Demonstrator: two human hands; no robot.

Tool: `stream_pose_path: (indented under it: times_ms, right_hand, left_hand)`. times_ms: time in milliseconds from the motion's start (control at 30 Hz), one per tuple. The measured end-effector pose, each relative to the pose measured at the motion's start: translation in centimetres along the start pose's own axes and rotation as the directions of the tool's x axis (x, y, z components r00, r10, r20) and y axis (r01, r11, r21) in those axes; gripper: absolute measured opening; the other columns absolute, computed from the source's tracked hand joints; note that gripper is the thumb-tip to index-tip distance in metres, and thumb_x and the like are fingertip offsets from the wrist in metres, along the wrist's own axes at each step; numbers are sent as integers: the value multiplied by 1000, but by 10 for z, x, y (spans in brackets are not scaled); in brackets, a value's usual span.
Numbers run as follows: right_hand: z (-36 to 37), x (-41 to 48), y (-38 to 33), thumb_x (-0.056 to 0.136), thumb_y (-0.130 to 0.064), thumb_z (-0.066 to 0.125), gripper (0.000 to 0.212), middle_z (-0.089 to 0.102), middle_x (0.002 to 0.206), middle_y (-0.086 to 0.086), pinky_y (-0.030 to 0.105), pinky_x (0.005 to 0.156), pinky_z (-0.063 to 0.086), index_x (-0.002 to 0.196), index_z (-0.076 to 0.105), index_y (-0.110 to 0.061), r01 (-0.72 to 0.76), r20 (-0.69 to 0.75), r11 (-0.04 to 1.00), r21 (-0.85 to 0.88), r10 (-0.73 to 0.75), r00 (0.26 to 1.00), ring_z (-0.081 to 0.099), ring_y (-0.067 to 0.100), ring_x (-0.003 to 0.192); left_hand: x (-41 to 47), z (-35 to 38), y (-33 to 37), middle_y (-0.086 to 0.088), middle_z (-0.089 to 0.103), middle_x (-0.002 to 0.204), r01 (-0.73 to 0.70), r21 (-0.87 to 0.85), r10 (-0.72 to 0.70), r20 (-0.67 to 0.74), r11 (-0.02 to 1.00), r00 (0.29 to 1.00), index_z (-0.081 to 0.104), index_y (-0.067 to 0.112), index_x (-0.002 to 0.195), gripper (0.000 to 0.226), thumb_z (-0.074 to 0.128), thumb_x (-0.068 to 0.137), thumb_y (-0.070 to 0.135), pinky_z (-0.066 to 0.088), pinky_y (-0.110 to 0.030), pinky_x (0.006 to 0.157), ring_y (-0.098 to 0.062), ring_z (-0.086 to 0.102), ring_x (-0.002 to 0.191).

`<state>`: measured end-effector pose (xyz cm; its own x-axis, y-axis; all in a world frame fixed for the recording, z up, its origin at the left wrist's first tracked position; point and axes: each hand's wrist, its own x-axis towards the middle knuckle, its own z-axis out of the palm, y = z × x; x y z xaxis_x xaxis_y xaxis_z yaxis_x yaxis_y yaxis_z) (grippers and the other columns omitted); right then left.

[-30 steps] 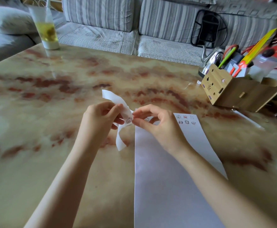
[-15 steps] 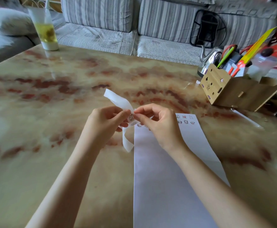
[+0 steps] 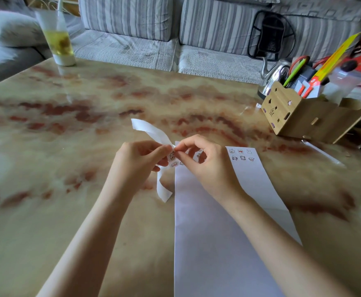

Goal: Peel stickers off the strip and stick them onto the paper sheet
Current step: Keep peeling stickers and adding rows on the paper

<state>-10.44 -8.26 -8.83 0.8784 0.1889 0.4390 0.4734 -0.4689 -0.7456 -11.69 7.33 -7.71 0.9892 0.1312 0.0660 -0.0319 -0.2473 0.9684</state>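
Nearest the camera, a long white paper sheet [image 3: 218,243] lies flat on the marbled table [image 3: 46,211], running away from the person, with both bare forearms reaching out over the table's near part. The left hand [image 3: 136,166] is held just left of the sheet's far end, its thumb and forefinger closed on the sticker strip [image 3: 149,129]. The strip is off the table: its lower end curls down beside the sheet's left edge and its upper end sticks up and away to the left. The right hand [image 3: 207,166] hovers over the sheet's far end, thumb and forefinger pinched together on the strip where the left fingertips meet it, beside a small printed sticker [image 3: 172,156]. Whether that sticker has lifted cannot be told. Two short rows of stuck stickers [image 3: 241,154] sit at the sheet's far right corner. Farther right stands a wooden organiser [image 3: 299,116] holding pens and scissors, a metal kettle [image 3: 276,76] behind it. At the far left edge stands a cup of yellow drink [image 3: 58,39], and beyond the table a striped sofa [image 3: 128,18].
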Motion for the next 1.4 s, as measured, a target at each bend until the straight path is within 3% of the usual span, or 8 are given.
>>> stream_pose_path:
  times_ms: [300,467,567,733,867,933,1200,1400]
  right_hand:
    - [-2,-3,3,88,-19,66,4,56,87,-16,17,65,36,86,63,-22,97,8,990,-98,-97,995,51,8,78]
    - [-8,-9,-3,89,-18,64,10,58,89,-13,17,69,37,84,60,-25,76,63,997,22,-77,995,54,12,84]
    - [-19,-9,-6,88,-14,66,13,61,82,-13,16,65,39,81,63,-24,-68,97,982,176,52,994,53,3,73]
    - [-50,5,19,86,-6,66,13,62,62,-14,11,50,38,77,66,-16,-295,13,938,183,297,955,52,0,57]
    - [-74,10,43,85,-6,66,6,63,69,2,15,41,32,80,67,-9,-485,28,861,152,487,873,52,3,50]
    - [-78,12,52,84,-5,67,3,64,71,5,15,39,30,81,66,-6,-552,53,821,142,551,833,52,4,50]
    - [-72,14,61,82,-9,70,4,61,54,-6,12,39,29,83,69,-5,-600,104,800,7,597,796,45,0,38]
    - [-71,15,68,80,-12,73,5,66,69,2,13,44,32,77,69,-13,-617,111,787,0,613,782,47,4,46]
  left_hand:
    - [-1,2,1,1,73,67,34,20,-33,-10,999,999,74,19,74,16,65,86,23,51,-14,56,-5,67,64]
    - [-2,1,1,2,73,68,37,49,-36,-33,998,999,74,18,75,18,62,87,24,50,-14,56,-11,68,68]
    - [-3,1,1,2,72,65,39,75,-34,-63,996,997,74,16,73,19,62,87,23,48,-12,55,-10,67,66]
    - [-4,1,2,2,71,62,41,113,-32,-80,993,996,73,16,70,20,62,85,23,48,-13,58,-11,66,64]
    - [-3,1,2,2,72,63,54,113,-45,-81,992,996,73,17,72,19,62,85,24,52,-24,66,-18,69,71]
    - [-3,2,3,2,72,64,57,117,-48,-78,991,996,73,18,72,19,62,86,25,51,-19,63,-16,69,70]
    - [-2,2,2,2,72,64,47,118,-38,-76,992,996,73,18,72,18,62,86,22,48,-12,58,-8,67,67]
    - [-2,2,2,1,72,66,33,117,-24,-74,993,997,73,16,72,19,62,86,21,48,-9,55,-3,65,63]
